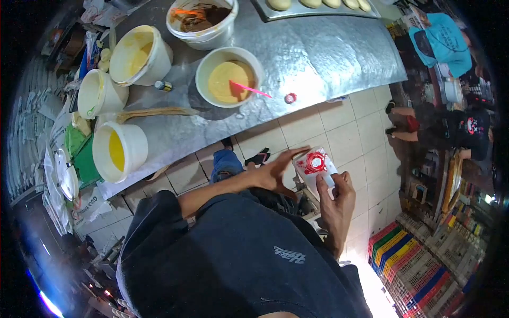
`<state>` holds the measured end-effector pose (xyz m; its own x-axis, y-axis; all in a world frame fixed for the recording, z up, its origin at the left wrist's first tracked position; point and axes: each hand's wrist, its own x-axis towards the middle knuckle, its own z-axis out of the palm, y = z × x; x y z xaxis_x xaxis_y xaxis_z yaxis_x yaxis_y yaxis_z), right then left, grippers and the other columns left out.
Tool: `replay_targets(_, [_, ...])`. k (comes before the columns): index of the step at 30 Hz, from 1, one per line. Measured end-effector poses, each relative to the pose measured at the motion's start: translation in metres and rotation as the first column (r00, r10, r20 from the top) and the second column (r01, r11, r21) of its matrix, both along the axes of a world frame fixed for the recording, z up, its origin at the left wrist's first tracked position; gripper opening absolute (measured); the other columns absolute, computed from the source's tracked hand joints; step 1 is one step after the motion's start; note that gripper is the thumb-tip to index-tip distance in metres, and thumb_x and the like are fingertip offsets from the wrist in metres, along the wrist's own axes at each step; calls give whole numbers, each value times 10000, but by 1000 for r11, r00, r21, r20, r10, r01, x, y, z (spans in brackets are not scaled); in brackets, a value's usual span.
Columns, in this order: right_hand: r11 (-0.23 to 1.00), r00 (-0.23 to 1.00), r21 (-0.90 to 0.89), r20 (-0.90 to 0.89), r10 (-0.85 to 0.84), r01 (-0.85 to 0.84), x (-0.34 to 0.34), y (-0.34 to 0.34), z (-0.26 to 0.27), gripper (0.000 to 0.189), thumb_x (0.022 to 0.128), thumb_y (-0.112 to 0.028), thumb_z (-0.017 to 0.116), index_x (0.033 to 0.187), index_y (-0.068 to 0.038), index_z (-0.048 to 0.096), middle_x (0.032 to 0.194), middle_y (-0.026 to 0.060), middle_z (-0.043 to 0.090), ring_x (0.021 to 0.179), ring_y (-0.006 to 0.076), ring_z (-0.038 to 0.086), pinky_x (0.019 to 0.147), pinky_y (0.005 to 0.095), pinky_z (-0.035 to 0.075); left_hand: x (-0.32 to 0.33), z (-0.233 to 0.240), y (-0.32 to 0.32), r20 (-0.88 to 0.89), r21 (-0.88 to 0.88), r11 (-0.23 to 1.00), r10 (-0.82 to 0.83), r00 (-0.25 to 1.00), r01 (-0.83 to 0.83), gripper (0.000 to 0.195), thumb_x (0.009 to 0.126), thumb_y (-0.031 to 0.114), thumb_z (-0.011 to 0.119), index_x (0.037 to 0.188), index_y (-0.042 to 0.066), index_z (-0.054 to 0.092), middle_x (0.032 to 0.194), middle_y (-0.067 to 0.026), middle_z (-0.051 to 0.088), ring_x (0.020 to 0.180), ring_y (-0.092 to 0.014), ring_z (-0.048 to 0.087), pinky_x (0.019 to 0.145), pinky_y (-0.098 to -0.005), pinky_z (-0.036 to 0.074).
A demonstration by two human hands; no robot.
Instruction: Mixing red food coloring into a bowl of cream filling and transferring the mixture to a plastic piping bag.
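Observation:
Before my body, off the table's edge, is a white container point(306, 169) with a red spout and red smears around it. My right hand point(338, 194) has thumb and fingers closed on a small white piece at the container's lower right edge. My left hand point(278, 171) spreads around the container's left side, its fingers partly hidden. A red ring-like cap point(290, 98) lies near the metal table's edge. Beside it, a white bowl point(201, 79) holds pale yellow batter and a pink utensil point(254, 89).
White tubs point(119, 81) and a tub of brown mixture point(222, 33) stand on the metal table point(314, 59). A wooden utensil point(159, 112) lies there. A tray of dough pieces point(326, 14) is at the back. Stacked crates point(417, 262) and another person point(457, 127) are at the right.

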<state>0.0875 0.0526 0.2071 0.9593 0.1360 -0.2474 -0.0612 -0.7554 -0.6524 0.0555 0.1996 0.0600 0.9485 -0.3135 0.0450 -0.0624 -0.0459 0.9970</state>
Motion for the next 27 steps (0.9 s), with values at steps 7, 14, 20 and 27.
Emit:
replay_targets(7, [925, 912, -164, 180, 369, -342, 56, 147, 28, 309, 786, -299, 612, 779, 10, 612, 654, 150, 510, 602, 318, 536, 530, 389, 401, 7, 21, 45, -150, -522, 779, 316, 937, -346, 984, 605, 171, 810, 1320, 78, 140, 1260, -109, 362, 1156, -206, 390, 965, -372, 356])
replay_targets(14, [770, 822, -322, -51, 567, -551, 108, 250, -41, 434, 790, -432, 565, 755, -4, 626, 655, 165, 576, 599, 305, 568, 558, 386, 423, 0, 24, 105, -629, -558, 514, 250, 736, -652, 809, 696, 127, 752, 1260, 51, 176, 1198, -101, 396, 1106, -191, 423, 952, -340, 377])
replay_targets(20, [725, 814, -373, -218, 538, -579, 124, 290, -62, 443, 789, -457, 560, 811, -26, 654, 749, 167, 630, 708, 330, 613, 632, 392, 469, 6, 8, 128, -708, -541, 467, 196, 679, -699, 759, 718, 113, 731, 1256, 54, 199, 1184, -96, 433, 1089, -186, 453, 937, -325, 400])
replay_targets(27, [724, 843, -434, -235, 484, -536, 131, 304, -61, 479, 789, -490, 550, 812, -24, 657, 713, 156, 627, 670, 304, 616, 614, 370, 470, 8, 14, 144, -730, -615, 375, 61, 680, -694, 803, 735, 64, 696, 1320, 65, 146, 1220, -105, 424, 1114, -194, 451, 938, -327, 408])
